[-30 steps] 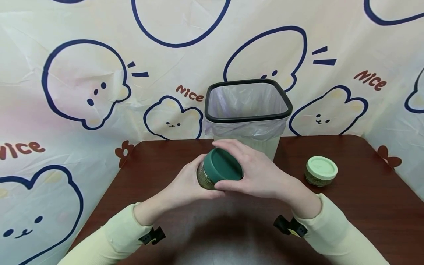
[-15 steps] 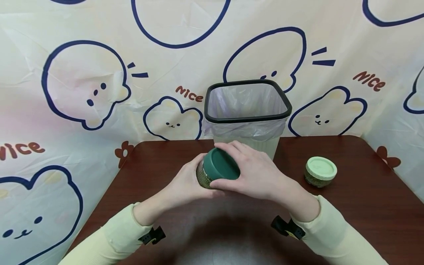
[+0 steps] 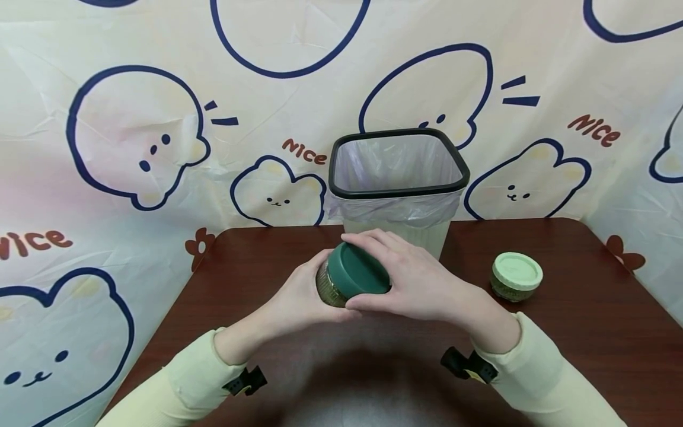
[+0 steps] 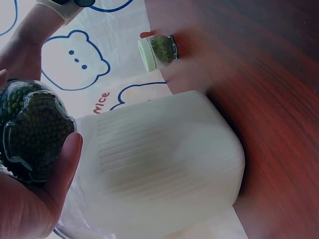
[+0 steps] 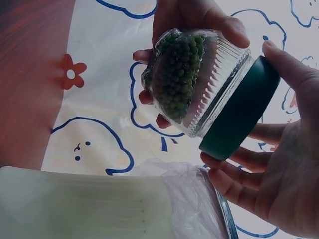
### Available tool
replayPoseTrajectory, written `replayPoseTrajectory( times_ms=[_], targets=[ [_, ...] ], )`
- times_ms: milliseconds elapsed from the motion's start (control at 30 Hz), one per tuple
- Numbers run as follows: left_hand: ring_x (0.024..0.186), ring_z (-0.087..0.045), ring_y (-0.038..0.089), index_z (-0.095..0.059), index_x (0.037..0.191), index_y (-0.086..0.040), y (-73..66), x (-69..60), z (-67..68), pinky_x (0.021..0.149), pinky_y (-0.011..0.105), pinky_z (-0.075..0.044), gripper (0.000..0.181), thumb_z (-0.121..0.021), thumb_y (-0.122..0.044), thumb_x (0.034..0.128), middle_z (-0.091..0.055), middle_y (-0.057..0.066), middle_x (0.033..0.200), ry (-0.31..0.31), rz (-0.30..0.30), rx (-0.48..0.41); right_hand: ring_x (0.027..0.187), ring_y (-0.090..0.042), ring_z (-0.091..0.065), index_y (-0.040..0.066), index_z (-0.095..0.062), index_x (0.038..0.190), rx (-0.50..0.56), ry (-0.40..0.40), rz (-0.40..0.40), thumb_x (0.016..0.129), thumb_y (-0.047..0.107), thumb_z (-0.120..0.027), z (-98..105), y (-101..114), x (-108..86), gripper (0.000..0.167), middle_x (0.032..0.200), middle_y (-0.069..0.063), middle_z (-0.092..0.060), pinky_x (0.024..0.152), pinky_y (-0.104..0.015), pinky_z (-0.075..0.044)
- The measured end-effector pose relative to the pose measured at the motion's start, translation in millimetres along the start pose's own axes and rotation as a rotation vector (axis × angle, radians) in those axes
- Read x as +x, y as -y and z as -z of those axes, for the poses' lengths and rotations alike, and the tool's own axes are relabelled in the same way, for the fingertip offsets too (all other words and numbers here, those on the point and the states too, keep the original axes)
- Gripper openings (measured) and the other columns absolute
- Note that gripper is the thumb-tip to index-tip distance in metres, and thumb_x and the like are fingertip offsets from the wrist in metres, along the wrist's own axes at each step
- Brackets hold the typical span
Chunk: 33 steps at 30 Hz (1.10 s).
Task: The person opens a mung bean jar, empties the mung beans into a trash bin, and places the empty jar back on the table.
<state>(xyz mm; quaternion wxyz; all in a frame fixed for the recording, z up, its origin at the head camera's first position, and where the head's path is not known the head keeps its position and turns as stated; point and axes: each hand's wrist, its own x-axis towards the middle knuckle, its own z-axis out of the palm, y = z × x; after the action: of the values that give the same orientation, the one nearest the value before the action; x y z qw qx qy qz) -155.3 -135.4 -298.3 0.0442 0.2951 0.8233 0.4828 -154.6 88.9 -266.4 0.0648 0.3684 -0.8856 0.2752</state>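
A clear ribbed glass jar (image 5: 179,74), partly filled with small green beans, is held tilted above the table, its dark green lid (image 3: 358,271) facing right and up. My left hand (image 3: 299,293) grips the glass body, thumb on the near side. Around the rim of the lid curl the fingers and thumb of my right hand (image 3: 416,276). In the right wrist view the lid (image 5: 241,109) sits on the jar's mouth. The left wrist view shows the jar's bottom (image 4: 37,134) with beans against it.
Behind the hands stands a pale bin (image 3: 421,234) with a black rim and a plastic liner. A second, smaller jar with a light green lid (image 3: 516,271) stands on the brown table (image 3: 581,308) at right. A patterned cloth (image 3: 267,112) hangs behind.
My right hand has shifted slightly left on the lid and then back right, its fingers staying around the rim. The left hand and the jar stay in nearly the same place.
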Motion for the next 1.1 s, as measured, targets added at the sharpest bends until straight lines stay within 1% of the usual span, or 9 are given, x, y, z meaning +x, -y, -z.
replayPoseTrajectory(
  times_ms=[200,333,433,667,833,967,1100],
  targets=[
    [0.106,-0.056,0.021,-0.043,0.137,-0.012,1.5,-0.2,0.8,0.085,0.037,-0.052,0.077,-0.086,-0.021,0.0733,-0.057,0.002,0.121,0.013,0.012,-0.005,0.117,-0.019,-0.048,0.028,-0.038,0.148,0.019,0.023,0.020,0.079,0.052,-0.075,0,-3,-0.1,0.082,0.141,0.000,-0.045,0.082,-0.041,-0.052],
    [0.104,-0.057,0.020,-0.044,0.135,-0.014,4.4,0.2,0.0,0.084,0.037,-0.053,0.075,-0.086,-0.023,0.0729,-0.058,0.000,0.119,0.005,0.025,-0.013,0.115,-0.019,-0.050,0.028,-0.038,0.148,-0.008,0.003,0.029,0.080,0.055,-0.072,-1,-2,0.3,0.080,0.142,0.000,-0.045,0.082,-0.041,-0.052],
    [0.103,-0.058,0.018,-0.045,0.134,-0.016,5.6,0.8,-0.7,0.083,0.036,-0.053,0.075,-0.086,-0.024,0.0719,-0.058,-0.002,0.118,-0.005,0.036,-0.018,0.112,-0.018,-0.051,0.028,-0.039,0.148,-0.037,-0.017,0.021,0.082,0.057,-0.069,-1,0,1.3,0.078,0.142,0.000,-0.044,0.081,-0.041,-0.052],
    [0.107,-0.057,0.020,-0.044,0.135,-0.014,4.4,0.7,-1.4,0.085,0.036,-0.052,0.077,-0.087,-0.023,0.0720,-0.058,0.000,0.122,-0.001,0.032,-0.034,0.113,-0.020,-0.051,0.026,-0.040,0.147,-0.093,-0.042,-0.008,0.083,0.055,-0.069,0,6,5.0,0.076,0.143,-0.001,-0.043,0.081,-0.042,-0.053],
    [0.107,-0.056,0.020,-0.044,0.135,-0.015,4.1,1.1,-2.0,0.086,0.036,-0.052,0.077,-0.087,-0.023,0.0718,-0.057,0.000,0.122,0.004,0.039,-0.037,0.111,-0.021,-0.054,0.025,-0.041,0.147,-0.132,-0.029,-0.050,0.082,0.059,-0.067,0,11,6.5,0.077,0.139,-0.002,-0.048,0.080,-0.043,-0.053],
    [0.107,-0.056,0.020,-0.044,0.134,-0.016,4.3,0.8,-2.0,0.086,0.035,-0.052,0.076,-0.087,-0.023,0.0714,-0.057,-0.001,0.121,0.009,0.042,-0.026,0.101,-0.019,-0.058,0.025,-0.045,0.145,-0.160,0.004,-0.101,0.081,0.064,-0.065,0,13,5.7,0.078,0.130,-0.003,-0.055,0.075,-0.039,-0.054],
    [0.107,-0.056,0.020,-0.044,0.135,-0.016,4.1,0.2,-2.3,0.086,0.034,-0.052,0.077,-0.086,-0.023,0.0721,-0.057,-0.001,0.121,0.020,0.036,-0.016,0.095,-0.017,-0.059,0.025,-0.047,0.143,-0.144,0.021,-0.135,0.079,0.064,-0.067,0,13,4.5,0.078,0.126,-0.001,-0.056,0.072,-0.036,-0.053]
  ],
)
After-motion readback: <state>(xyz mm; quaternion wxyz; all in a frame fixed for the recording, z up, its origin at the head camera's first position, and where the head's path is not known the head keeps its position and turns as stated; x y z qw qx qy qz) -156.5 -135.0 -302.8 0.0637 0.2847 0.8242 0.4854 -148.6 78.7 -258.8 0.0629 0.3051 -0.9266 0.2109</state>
